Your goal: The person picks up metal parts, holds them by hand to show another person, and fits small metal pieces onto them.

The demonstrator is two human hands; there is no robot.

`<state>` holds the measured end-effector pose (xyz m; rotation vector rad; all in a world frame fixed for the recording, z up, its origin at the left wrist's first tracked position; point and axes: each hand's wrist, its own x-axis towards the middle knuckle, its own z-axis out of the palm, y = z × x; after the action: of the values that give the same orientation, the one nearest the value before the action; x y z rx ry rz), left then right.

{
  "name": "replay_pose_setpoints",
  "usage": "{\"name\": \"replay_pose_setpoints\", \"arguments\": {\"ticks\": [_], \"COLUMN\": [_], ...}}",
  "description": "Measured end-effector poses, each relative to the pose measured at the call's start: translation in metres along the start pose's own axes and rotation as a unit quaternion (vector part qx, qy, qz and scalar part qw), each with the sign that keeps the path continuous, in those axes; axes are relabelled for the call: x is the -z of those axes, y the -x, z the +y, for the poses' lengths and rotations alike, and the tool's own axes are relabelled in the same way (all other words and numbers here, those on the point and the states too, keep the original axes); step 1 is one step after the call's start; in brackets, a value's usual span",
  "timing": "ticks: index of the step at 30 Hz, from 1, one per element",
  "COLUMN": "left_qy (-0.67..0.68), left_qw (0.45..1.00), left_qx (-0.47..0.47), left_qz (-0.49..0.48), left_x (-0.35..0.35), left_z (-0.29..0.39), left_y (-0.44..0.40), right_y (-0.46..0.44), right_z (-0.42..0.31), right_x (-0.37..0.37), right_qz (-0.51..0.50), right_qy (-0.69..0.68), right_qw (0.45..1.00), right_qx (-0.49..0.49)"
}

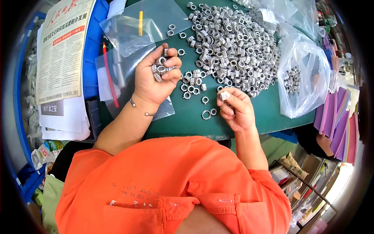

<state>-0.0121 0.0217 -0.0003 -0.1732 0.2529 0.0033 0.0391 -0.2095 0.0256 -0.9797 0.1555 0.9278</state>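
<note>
Several small metal toothed rings [160, 69] lie in my left hand [154, 76], whose fingers curl around them. My right hand [238, 109] pinches a single toothed metal ring [223, 96] between thumb and forefinger. Between the hands, a small group of the same rings [191, 86] lies loose on the green tabletop [179, 126]. A few more, including a wider, thinner ring [206, 114], sit just left of my right hand. Beyond my hands rises a large heap of these rings [233, 46].
Right of the heap stands a clear plastic bag [302, 78] with rings inside. At the left are flat clear bags [128, 43], a yellow stick [140, 23], a red pen [110, 74] and a newspaper [62, 50] by a blue bin [92, 58].
</note>
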Motion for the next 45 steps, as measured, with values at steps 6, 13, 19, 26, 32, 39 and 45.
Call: {"name": "replay_pose_setpoints", "arguments": {"ticks": [6,13,19,26,32,39,45], "left_qy": [0.007,0.003,-0.001,-0.007,-0.017,-0.027,-0.032], "left_qw": [1.000,0.999,1.000,0.999,0.998,0.999,0.998], "left_qx": [0.007,-0.008,-0.024,-0.040,-0.046,-0.032,-0.040], "left_qz": [-0.005,0.051,0.014,0.014,0.028,0.012,0.034], "left_x": [0.001,0.004,0.008,0.008,0.007,-0.007,-0.001], "left_z": [0.000,-0.014,-0.007,-0.008,-0.009,-0.007,-0.009], "left_y": [0.001,0.000,-0.001,-0.002,-0.002,0.007,0.002], "right_y": [-0.006,-0.015,-0.019,-0.023,-0.023,-0.013,-0.010], "right_z": [0.000,0.014,0.010,0.011,0.012,0.010,0.012], "right_x": [-0.004,-0.025,-0.030,-0.012,-0.009,-0.022,-0.029], "right_qz": [0.004,0.048,0.011,0.012,0.018,0.020,-0.019], "right_qy": [0.082,0.680,0.639,0.567,0.542,0.590,0.630], "right_qw": [0.995,0.637,0.707,0.756,0.782,0.741,0.690], "right_qx": [0.061,0.360,0.304,0.328,0.308,0.321,0.355]}}
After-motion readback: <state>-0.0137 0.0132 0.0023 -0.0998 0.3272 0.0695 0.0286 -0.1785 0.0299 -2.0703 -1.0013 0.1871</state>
